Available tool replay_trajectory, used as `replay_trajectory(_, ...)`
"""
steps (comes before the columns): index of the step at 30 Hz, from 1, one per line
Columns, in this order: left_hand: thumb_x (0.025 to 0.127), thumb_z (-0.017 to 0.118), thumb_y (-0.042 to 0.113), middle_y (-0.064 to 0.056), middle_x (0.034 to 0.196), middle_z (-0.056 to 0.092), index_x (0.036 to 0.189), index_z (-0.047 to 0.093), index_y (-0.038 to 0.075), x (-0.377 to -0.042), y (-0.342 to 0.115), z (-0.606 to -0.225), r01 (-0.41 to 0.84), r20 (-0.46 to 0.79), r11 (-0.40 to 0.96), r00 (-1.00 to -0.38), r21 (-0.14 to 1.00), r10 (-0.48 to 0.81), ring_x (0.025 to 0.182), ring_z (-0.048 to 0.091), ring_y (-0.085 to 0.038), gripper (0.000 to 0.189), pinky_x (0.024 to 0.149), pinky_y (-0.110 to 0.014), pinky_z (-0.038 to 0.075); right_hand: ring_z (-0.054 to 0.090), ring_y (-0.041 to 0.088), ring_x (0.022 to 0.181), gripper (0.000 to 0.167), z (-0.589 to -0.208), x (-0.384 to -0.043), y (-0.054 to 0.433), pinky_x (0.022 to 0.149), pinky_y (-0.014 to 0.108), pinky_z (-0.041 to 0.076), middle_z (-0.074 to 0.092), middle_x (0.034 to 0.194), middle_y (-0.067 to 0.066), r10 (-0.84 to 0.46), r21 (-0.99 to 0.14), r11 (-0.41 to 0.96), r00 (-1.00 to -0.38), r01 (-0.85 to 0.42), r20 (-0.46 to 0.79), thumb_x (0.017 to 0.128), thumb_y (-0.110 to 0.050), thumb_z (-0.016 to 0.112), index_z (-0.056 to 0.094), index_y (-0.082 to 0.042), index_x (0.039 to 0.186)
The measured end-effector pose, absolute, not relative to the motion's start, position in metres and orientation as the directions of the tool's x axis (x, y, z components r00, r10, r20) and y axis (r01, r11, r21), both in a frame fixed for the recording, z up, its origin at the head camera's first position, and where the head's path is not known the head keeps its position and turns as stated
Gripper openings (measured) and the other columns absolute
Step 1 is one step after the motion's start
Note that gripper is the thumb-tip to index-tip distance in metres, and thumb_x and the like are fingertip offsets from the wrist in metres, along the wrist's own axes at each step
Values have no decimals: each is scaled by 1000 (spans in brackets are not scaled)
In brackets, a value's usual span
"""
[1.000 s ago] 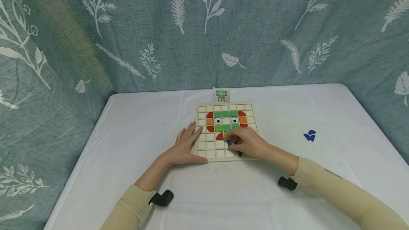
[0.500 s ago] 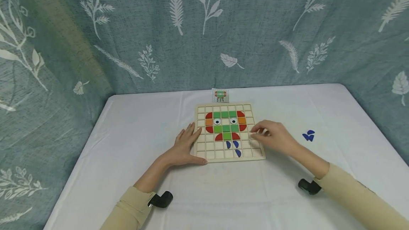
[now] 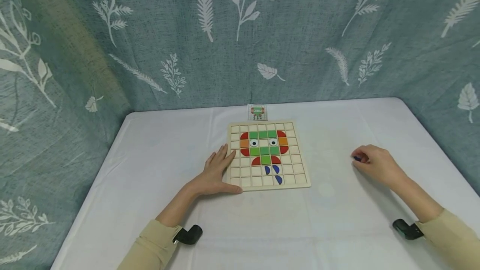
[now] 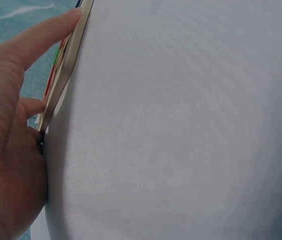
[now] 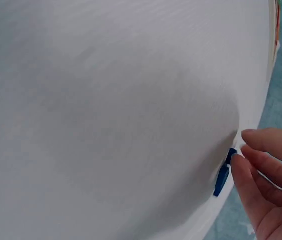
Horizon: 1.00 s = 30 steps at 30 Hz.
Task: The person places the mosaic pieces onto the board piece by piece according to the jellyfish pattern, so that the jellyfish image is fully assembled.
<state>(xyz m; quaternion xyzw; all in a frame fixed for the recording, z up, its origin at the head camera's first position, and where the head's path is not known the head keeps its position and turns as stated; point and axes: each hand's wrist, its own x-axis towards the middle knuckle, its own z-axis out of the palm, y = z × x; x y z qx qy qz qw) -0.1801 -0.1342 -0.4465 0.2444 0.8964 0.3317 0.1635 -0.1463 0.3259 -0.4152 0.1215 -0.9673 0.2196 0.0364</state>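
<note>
My left hand (image 3: pixel 215 175) lies spread against the left edge of a wooden grid board (image 3: pixel 240 182), thumb at its front corner. In the left wrist view, the thumb (image 4: pixel 46 37) rests along the board's side. Red, orange and green tiles and two eye tiles form a figure on the board, with several blue quarter-like pieces (image 3: pixel 278 179) below. Off to the right, my right hand (image 3: pixel 378 166) is bent over loose blue pieces (image 5: pixel 222 180) on the table. Its fingertips are beside them, thumb and forefinger apart; the hand hides part of the pieces in the head view.
A small picture card (image 3: pixel 257 112) with a similar figure lies behind the board. The table has a white cloth (image 3: pixel 262 228). A blue-green curtain (image 3: pixel 210 74) with white leaf prints hangs behind and at the sides.
My right hand has left the board, where it was at a blue piece, and moved right to the loose blue pieces. That piece now lies on the board. The left hand has stayed put.
</note>
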Motion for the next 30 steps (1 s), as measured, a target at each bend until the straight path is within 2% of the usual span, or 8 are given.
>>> replay_trajectory(9, 71, 83, 48, -14, 163, -6, 156, 16, 7, -180, -131, -446, 331, -143, 667, -822, 668, 551, 149, -9, -25, 116, 117, -46, -6, 55, 25, 75, 16, -415, -151, 319, 64, 40, 48, 59, 82, 13, -171, -406, 896, -984, -180, 57, 85, 1, 65, 64, 10, 99)
replay_trajectory(15, 71, 83, 48, -13, 163, -6, 157, 16, 8, -180, -131, -445, 326, -149, 679, -827, 658, 542, 149, -10, -25, 116, 117, -46, -6, 56, 19, 72, 16, -418, -155, 306, 62, 34, 49, 62, 83, 7, -186, -506, 846, -982, -167, 13, 87, -3, 67, 66, 5, 101)
replay_trajectory(20, 71, 83, 48, -13, 163, -6, 157, 17, 8, -180, -132, -445, 324, -149, 680, -829, 658, 539, 149, -10, -25, 116, 117, -47, -6, 56, 16, 72, 24, -417, -156, 293, 61, 30, 49, 63, 90, 6, -179, -579, 809, -981, -104, -74, 89, -13, 70, 65, 1, 108)
replay_trajectory(24, 71, 83, 48, -13, 163, -6, 156, 17, 7, -180, -132, -445, 321, -150, 681, -830, 658, 537, 149, -9, -25, 116, 118, -46, -5, 60, 19, 81, 31, -415, -156, 295, 65, 31, 51, 65, 97, 9, -245, -576, 802, -966, -158, -77, 84, -7, 74, 64, 3, 113)
replay_trajectory(27, 71, 83, 47, -13, 163, -6, 156, 17, 7, -180, -133, -446, 322, -150, 682, -830, 657, 537, 149, -9, -25, 116, 118, -46, -5, 61, 19, 82, 30, -415, -156, 298, 67, 32, 52, 65, 93, 7, -299, -563, 796, -953, -221, -49, 81, -1, 74, 66, 2, 110)
replay_trajectory(30, 71, 83, 47, -14, 163, -5, 156, 17, 7, -180, -133, -447, 324, -147, 680, -830, 657, 538, 149, -9, -26, 115, 118, -46, -5, 59, 16, 79, 26, -417, -155, 299, 65, 28, 51, 62, 86, 0, -318, -562, 790, -948, -245, -34, 82, -2, 74, 67, 1, 107)
